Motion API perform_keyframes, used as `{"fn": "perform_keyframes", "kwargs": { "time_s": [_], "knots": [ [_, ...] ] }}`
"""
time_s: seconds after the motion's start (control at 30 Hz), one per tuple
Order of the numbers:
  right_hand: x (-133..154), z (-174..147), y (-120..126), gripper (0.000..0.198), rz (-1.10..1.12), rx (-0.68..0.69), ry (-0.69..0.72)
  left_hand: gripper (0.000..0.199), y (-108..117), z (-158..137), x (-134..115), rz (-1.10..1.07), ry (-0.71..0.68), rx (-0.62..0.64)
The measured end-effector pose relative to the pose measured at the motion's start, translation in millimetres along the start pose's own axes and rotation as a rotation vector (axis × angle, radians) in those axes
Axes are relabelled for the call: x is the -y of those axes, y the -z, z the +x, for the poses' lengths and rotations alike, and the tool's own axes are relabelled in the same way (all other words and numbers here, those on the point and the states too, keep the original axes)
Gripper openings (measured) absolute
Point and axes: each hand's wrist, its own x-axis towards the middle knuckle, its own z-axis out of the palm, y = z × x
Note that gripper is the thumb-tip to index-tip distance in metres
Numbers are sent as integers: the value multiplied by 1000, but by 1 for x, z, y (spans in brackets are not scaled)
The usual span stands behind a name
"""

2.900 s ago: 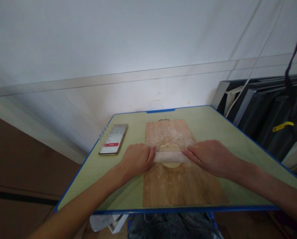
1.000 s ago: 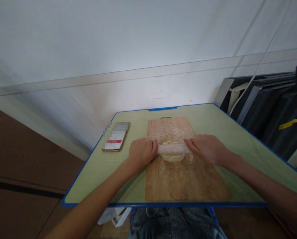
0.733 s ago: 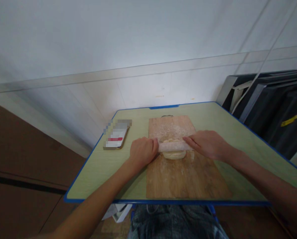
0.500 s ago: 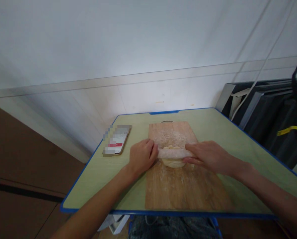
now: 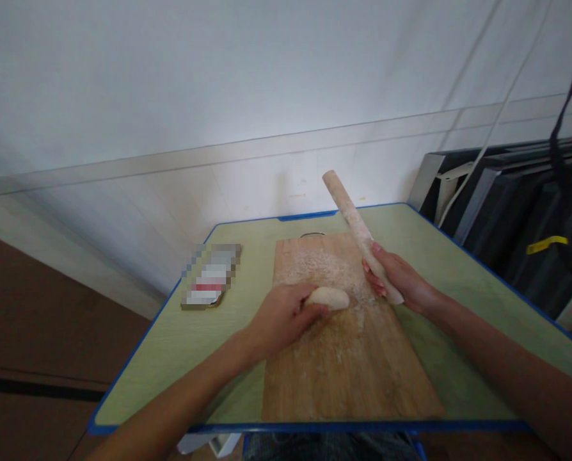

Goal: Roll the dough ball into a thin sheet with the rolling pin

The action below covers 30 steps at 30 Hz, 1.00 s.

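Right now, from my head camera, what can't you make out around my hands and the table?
All in the head view:
Dough: left end covered by the left hand.
Rolling pin: gripped stretch partly covered by the right hand.
Phone: screen text lost to pixelation.
Yellow strip: any marking too small and blurred to read.
White object: partly hidden by the table.
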Motion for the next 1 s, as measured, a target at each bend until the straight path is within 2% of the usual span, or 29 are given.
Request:
{"fn": "perform_keyframes", "kwargs": {
  "time_s": [0.07,0.1,0.2,0.3,0.37,0.47,0.6,0.67,0.73,0.8,0.87,0.9,0.93,1.0],
  "knots": [
    [-1,1,2,49,52,9,-18,36,6,8,2,-134,135,39],
    [-1,2,3,49,67,13,-27,35,7,12,4,-135,178,12],
    [-2,3,3,50,82,18,-42,28,6,17,10,41,213,-126],
    [-1,2,2,51,58,20,-30,33,0,13,6,229,75,-229],
    [-1,1,0,51,20,31,-15,41,-5,10,1,278,-78,-166],
    [1,0,-2,53,-43,51,3,55,-14,8,-5,301,-229,17],
    [3,0,-1,54,-180,78,21,62,-18,4,4,317,-332,51],
    [4,-2,1,53,-342,82,86,56,-12,-1,11,320,-405,-51],
    [5,-6,3,51,-650,27,224,47,-2,-8,17,329,-417,-281],
    [5,-12,3,46,-1045,-61,375,41,9,-14,20,345,-357,-554],
    [4,-19,0,42,-1373,-83,494,37,17,-16,19,385,-244,-695],
    [4,-22,-3,41,-1482,-63,545,35,20,-16,19,416,-171,-680],
    [3,-24,-6,41,-1555,-31,599,35,21,-15,18,453,-91,-606],
    [3,-27,-12,39,-1635,13,692,39,21,-12,16,531,71,-367]
  ]
}}
